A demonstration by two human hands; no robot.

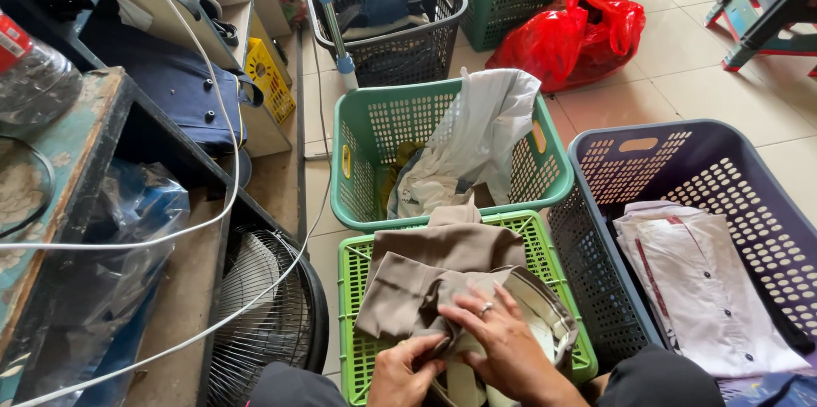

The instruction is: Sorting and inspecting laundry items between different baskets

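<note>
- Tiled floor [681, 75] crowded with laundry baskets, open tiles only at the far right.
- Left hand [413, 371] pinches a fold of the tan trousers [442, 266]; right hand [502, 339] presses flat on them, fingers closed over cloth.
- Trousers drape over the lime basket [545, 245], spilling past its near rim.
- Green basket [366, 151] touches it behind; grey basket [613, 143] with folded white shirt [706, 288] just right.
- Fan [264, 313] close at left.

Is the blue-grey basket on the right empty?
No, the blue-grey basket holds a folded pale shirt lying flat on its bottom.
</note>
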